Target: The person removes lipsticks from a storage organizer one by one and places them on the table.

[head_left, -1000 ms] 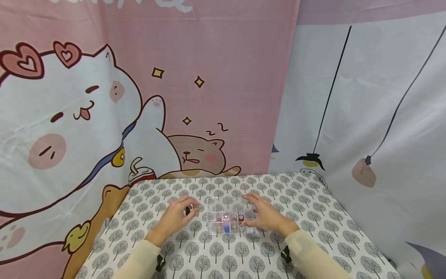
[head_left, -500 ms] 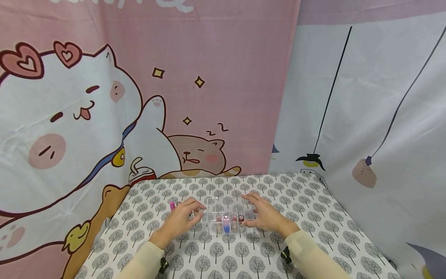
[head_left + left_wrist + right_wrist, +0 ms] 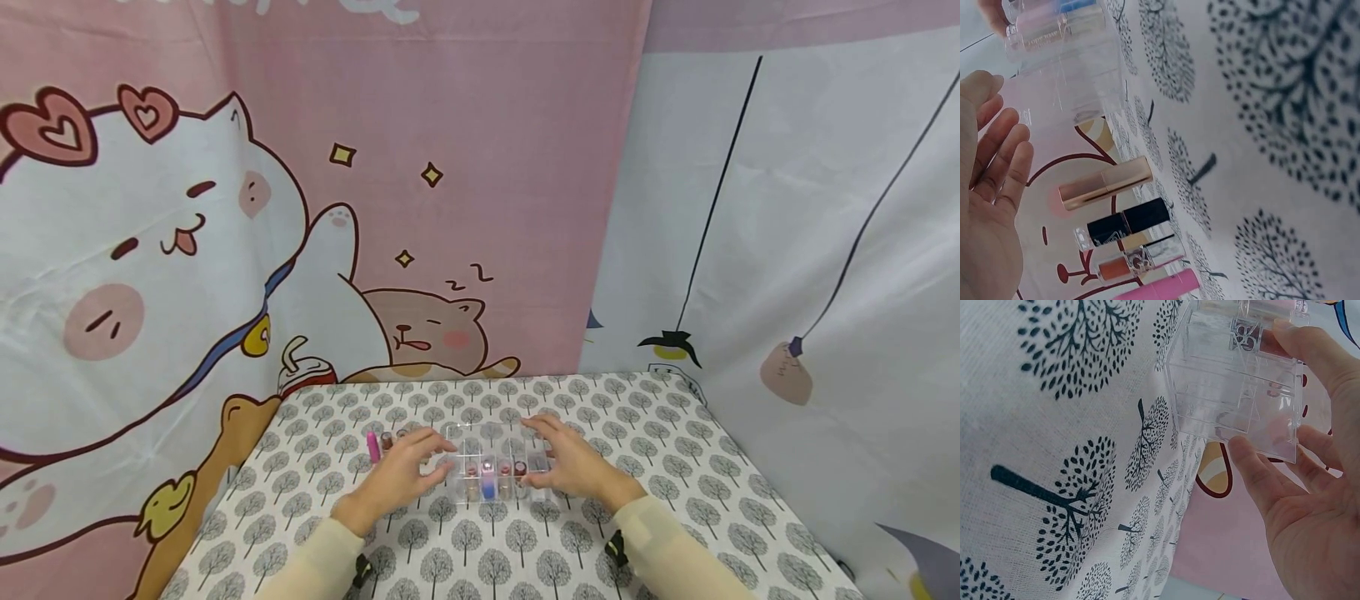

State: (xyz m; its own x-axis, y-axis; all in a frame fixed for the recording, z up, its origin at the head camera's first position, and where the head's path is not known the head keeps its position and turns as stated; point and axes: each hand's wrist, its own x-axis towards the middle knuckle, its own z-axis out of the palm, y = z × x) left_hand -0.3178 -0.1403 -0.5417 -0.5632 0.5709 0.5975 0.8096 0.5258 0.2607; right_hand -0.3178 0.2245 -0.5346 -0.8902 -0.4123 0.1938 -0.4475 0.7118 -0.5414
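Observation:
A clear plastic lipstick organizer [image 3: 462, 492] with compartments sits on the cloth between the two hands. Several lipsticks stand in its front row, among them a pink-and-blue tube [image 3: 488, 481]. My right hand [image 3: 573, 468] grips the organizer's right end, thumb at the front and fingers around the side wall, as the right wrist view shows. At the left end, my left hand [image 3: 401, 475] holds nothing; its fingers are loosely bent, fingertips close to the organizer's edge. Behind it stand a gold lipstick [image 3: 1107, 182], a black lipstick [image 3: 1129, 224], a clear-and-orange tube [image 3: 1141, 262] and a bright pink tube [image 3: 372, 447].
A white cloth with tree prints [image 3: 465, 550] covers the table. Behind hangs a pink curtain with cartoon cats [image 3: 510, 208], and a pale curtain [image 3: 712, 208] closes off the right side. Dark wrist straps [image 3: 617, 547] sit at both sleeves.
My left hand has moved right, from beside a dark tube to the organizer's left edge, uncovering the upright tubes behind it. My right hand has kept its hold on the organizer.

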